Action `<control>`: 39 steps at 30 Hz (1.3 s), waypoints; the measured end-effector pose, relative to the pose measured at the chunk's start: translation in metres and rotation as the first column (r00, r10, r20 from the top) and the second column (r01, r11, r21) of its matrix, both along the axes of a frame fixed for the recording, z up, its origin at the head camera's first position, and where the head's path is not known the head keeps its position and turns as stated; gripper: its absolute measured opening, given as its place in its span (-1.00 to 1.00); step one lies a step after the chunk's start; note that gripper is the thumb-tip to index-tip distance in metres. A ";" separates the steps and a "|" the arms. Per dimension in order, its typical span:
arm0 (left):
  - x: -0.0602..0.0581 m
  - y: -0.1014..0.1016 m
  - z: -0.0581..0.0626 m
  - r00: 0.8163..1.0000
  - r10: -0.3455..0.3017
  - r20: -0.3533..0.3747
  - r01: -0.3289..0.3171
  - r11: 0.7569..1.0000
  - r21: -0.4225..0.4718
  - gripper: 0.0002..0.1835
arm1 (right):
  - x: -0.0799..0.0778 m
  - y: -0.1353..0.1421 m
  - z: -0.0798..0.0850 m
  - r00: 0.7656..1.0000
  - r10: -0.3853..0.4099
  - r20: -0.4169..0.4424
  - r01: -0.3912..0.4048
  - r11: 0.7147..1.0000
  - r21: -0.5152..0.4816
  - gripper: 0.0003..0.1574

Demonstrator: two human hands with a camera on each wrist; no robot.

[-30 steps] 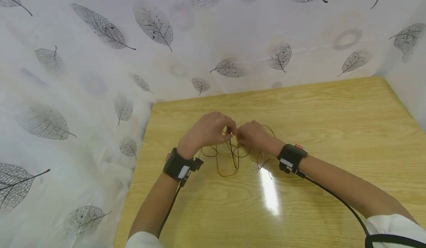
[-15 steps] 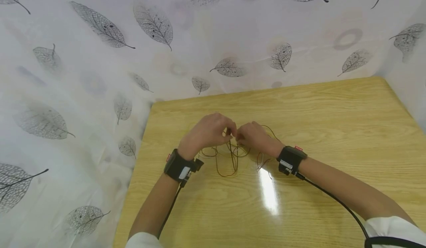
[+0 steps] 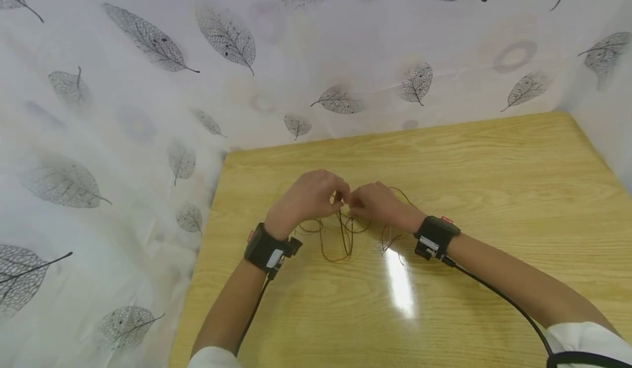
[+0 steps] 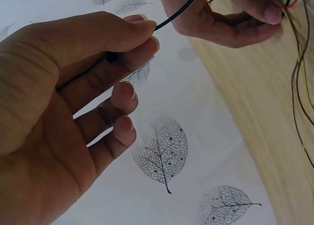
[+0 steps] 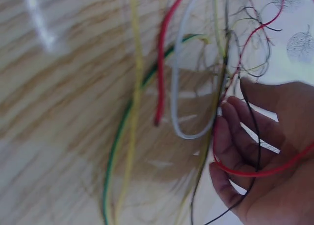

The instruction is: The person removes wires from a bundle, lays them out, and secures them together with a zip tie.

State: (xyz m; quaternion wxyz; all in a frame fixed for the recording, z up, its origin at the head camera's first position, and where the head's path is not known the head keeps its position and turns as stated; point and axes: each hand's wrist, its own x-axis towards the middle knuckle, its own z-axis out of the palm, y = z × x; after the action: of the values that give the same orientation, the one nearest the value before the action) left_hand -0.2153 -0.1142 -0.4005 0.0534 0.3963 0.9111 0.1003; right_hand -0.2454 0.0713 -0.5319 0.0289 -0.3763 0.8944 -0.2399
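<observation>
My left hand (image 3: 312, 195) pinches a black wire (image 4: 177, 12) between thumb and forefinger, the other fingers loosely bent. Close beside it, my right hand (image 3: 380, 206) has its thumb and fingertips together on thin wires, as the right wrist view shows; exactly which strands it pinches is hard to tell. A red wire (image 5: 255, 174) and a thin black wire cross that palm. In front of the fingers hang a white wire loop (image 5: 175, 87), a cut red wire end (image 5: 160, 83), a yellow wire (image 5: 136, 63) and a green-yellow wire (image 5: 117, 137).
Loose thin wires (image 3: 336, 260) trail in loops on the wood-grain table (image 3: 474, 176) beneath both hands. A leaf-printed curtain (image 3: 375, 39) borders the table at the back and sides. Each wrist wears a black camera band (image 3: 436, 237) with a cable running back along the arm.
Both hands keep their pinch close together. The left hand has come very slightly nearer the person; the wires on the table look almost the same.
</observation>
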 end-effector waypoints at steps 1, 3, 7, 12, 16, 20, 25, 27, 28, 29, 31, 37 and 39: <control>0.000 0.000 0.000 1.000 -0.002 -0.007 0.002 1.000 -0.001 -0.86 | 0.001 0.001 0.002 1.000 0.002 0.022 -0.002 1.000 0.019 -0.77; 0.001 0.000 0.001 1.000 -0.004 -0.021 0.004 1.000 -0.010 -0.86 | 0.004 0.003 0.006 0.998 0.015 0.063 -0.019 0.998 0.067 -0.63; 0.005 0.001 0.003 1.000 -0.001 -0.027 0.000 1.000 -0.026 -0.87 | 0.011 0.011 0.013 0.987 0.067 0.146 -0.083 0.990 0.111 -0.45; 0.008 0.001 0.003 1.000 -0.003 -0.028 0.002 1.000 -0.018 -0.87 | 0.020 0.018 0.020 0.985 0.106 0.134 -0.122 0.986 0.117 -0.21; 0.008 0.002 0.001 1.000 -0.008 -0.029 0.008 1.000 -0.006 -0.87 | 0.031 0.014 0.027 0.994 0.079 0.072 -0.094 0.968 0.234 0.18; 0.008 0.004 -0.001 1.000 -0.009 -0.003 0.009 1.000 -0.005 -0.88 | 0.039 0.005 0.029 0.999 0.052 0.013 -0.053 0.921 0.387 0.48; 0.009 0.006 -0.001 1.000 -0.001 -0.007 0.000 1.000 -0.021 -0.87 | 0.044 0.000 0.029 1.000 0.020 -0.023 -0.007 0.890 0.456 0.54; 0.010 0.006 -0.001 1.000 0.005 -0.004 -0.005 1.000 -0.027 -0.85 | 0.045 0.000 0.030 0.999 0.020 -0.035 -0.002 0.885 0.467 0.54; 0.010 0.005 -0.001 1.000 0.006 0.001 -0.006 1.000 -0.026 -0.84 | 0.045 0.000 0.030 0.999 0.024 -0.043 -0.001 0.881 0.472 0.53; 0.010 0.005 -0.001 1.000 0.006 0.009 -0.006 1.000 -0.022 -0.83 | 0.046 0.000 0.031 0.998 0.028 -0.048 -0.002 0.881 0.473 0.52; 0.011 0.005 0.000 1.000 0.000 0.024 0.001 1.000 -0.011 -0.82 | 0.046 0.000 0.031 0.998 0.036 -0.060 -0.003 0.881 0.474 0.51; 0.015 0.004 0.006 0.998 -0.031 0.048 0.030 0.999 0.016 -0.81 | 0.046 0.000 0.029 0.994 0.059 -0.089 -0.010 0.881 0.473 0.47; 0.016 0.004 0.007 0.997 -0.035 0.067 0.033 0.999 0.025 -0.81 | 0.046 0.001 0.027 0.993 0.068 -0.096 -0.014 0.879 0.477 0.36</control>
State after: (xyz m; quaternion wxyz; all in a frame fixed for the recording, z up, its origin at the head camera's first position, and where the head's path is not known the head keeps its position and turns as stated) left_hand -0.1997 -0.1100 -0.3940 0.0808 0.4087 0.9007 0.1236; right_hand -0.1992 0.0719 -0.5046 0.0761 -0.3890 0.9181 0.0086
